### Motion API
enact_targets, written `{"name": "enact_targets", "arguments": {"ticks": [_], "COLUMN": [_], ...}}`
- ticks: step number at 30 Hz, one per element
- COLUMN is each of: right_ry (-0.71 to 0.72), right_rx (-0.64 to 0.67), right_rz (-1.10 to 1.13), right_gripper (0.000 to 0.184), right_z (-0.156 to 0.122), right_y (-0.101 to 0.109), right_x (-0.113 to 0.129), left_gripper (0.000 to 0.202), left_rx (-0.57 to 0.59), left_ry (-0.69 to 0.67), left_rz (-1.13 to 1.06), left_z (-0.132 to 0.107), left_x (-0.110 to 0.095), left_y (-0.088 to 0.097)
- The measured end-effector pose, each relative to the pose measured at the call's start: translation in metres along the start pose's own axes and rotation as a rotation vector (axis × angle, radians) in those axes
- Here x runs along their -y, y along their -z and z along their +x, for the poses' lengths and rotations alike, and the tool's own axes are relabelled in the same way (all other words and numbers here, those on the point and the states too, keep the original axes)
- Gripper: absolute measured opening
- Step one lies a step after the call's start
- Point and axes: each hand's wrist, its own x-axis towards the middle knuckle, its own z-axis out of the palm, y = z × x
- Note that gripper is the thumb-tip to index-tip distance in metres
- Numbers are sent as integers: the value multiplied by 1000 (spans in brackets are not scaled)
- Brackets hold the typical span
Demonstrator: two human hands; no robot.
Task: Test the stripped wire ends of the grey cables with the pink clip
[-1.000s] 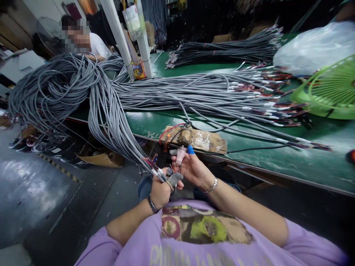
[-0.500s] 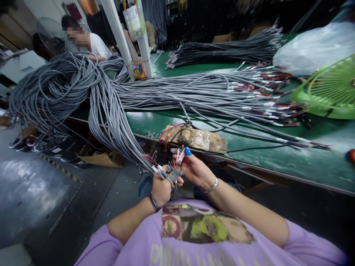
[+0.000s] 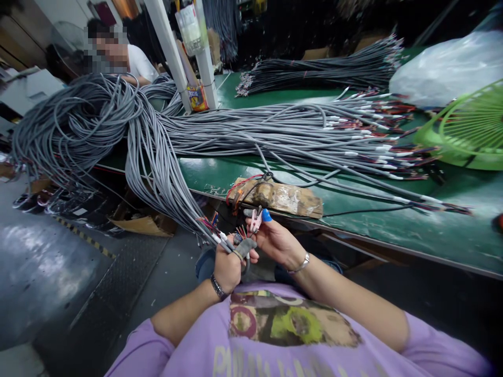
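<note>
My left hand (image 3: 228, 266) is closed around the ends of several grey cables (image 3: 173, 193) in front of my body. A grey cover sits on its thumb. Thin coloured wires (image 3: 241, 231) fan out from the cable end at its fingers. My right hand (image 3: 277, 242) is just to the right, pinching a small pink clip-like tool (image 3: 255, 220) beside these wires. Blue and grey covers sit on its fingertips. Whether the tool touches the wires I cannot tell.
A large bundle of grey cables (image 3: 236, 128) lies across the green table (image 3: 212, 173). Along its edge is a taped cardboard piece (image 3: 291, 198). Black cables (image 3: 314, 73), a plastic bag (image 3: 444, 70) and a green fan (image 3: 471, 125) stand farther back. A person (image 3: 139, 63) sits at left.
Both hands stay nearly in place. My left hand and the cable ends have shifted very slightly left; the pink tool is still in my right fingers.
</note>
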Motion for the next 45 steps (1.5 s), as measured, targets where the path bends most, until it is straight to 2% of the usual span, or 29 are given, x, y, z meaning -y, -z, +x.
{"name": "enact_targets", "arguments": {"ticks": [4,13,20,27,31,36,38,42,45], "right_ry": [2,44,81,37,-31,-86,-65,33,75], "right_rx": [-27,123,102,54,91,213,241,194,173], "right_rz": [15,-40,-95,-81,-62,-221,-307,-470,-569], "right_gripper": [22,32,36,40,45,46,43,36,32], "right_z": [0,-5,-7,-5,-8,-24,-30,-35,-35], "right_y": [0,-4,-6,-2,4,13,13,9,5], "right_x": [-1,0,0,0,0,0,0,2,4], "left_gripper": [26,32,35,35,33,32,31,32,34], "left_rx": [-17,48,44,55,53,87,108,112,156], "left_ry": [3,19,14,-45,-48,-33,-22,-9,-1], "left_rz": [7,98,78,41,39,91,131,192,215], "left_z": [-1,1,1,-2,-3,-8,-11,-12,-11], "left_x": [1,2,1,4,5,1,-2,-8,-9], "left_y": [0,0,-1,2,4,7,7,7,7]}}
